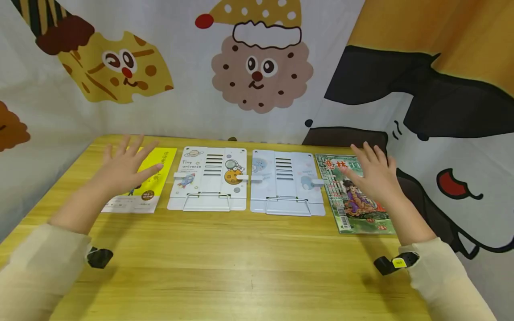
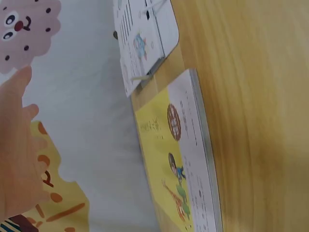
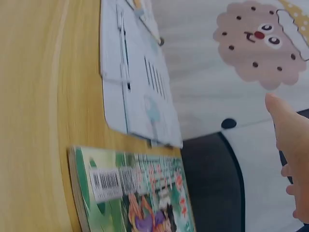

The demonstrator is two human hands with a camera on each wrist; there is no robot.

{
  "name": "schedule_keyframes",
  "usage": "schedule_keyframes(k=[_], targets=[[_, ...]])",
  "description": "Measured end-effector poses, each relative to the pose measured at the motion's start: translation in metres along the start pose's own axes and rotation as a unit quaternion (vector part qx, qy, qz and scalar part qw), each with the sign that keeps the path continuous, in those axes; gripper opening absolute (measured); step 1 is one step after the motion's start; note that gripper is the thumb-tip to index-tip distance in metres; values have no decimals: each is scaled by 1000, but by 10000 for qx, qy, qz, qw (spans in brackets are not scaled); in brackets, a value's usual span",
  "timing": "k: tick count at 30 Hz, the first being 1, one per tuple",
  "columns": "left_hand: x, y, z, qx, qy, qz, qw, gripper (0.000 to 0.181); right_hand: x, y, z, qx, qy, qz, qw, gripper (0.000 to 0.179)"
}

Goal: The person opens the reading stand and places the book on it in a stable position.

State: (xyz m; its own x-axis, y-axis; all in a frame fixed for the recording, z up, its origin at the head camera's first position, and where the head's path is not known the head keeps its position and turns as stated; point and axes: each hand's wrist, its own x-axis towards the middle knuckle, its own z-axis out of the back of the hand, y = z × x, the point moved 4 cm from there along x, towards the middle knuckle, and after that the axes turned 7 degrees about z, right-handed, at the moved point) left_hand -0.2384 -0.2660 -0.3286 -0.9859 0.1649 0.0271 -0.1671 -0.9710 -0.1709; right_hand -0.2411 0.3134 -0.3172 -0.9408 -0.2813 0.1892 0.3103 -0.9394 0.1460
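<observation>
My left hand [image 1: 124, 171], fingers spread, hovers over a yellow and white book [image 1: 160, 178] at the table's left and overlaps it in the head view. On the other side my right hand [image 1: 375, 174] is held above a green illustrated magazine [image 1: 349, 214], its fingers also spread. Neither hand holds anything. Between them two folding book stands lie flat: a white one [image 1: 192, 189] printed with an astronaut and "Tiny universe", and a pale blue one [image 1: 265, 191]. Both have slots, a wire-like front bracket and small side clips. In the left wrist view the book [image 2: 193, 159] shows its page edge.
The wooden table [image 1: 241, 267] stretches toward me in front of the row. Behind it hangs a white curtain [image 1: 188, 120] with cartoon food prints, continuing along the right side. Each wrist wears a small black camera [image 1: 100, 257] on a strap.
</observation>
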Motion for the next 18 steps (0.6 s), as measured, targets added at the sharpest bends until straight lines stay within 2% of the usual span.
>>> schedule_keyframes(k=[10, 18], targets=[[-15, -23, -5, -124, -301, -218, 9992, 75, -8, 43, -3, 193, -375, 384, 9984, 78], [-26, -47, -11, -907, -576, -445, 9932, 70, -11, 82, -15, 509, -573, 804, 9938, 75]])
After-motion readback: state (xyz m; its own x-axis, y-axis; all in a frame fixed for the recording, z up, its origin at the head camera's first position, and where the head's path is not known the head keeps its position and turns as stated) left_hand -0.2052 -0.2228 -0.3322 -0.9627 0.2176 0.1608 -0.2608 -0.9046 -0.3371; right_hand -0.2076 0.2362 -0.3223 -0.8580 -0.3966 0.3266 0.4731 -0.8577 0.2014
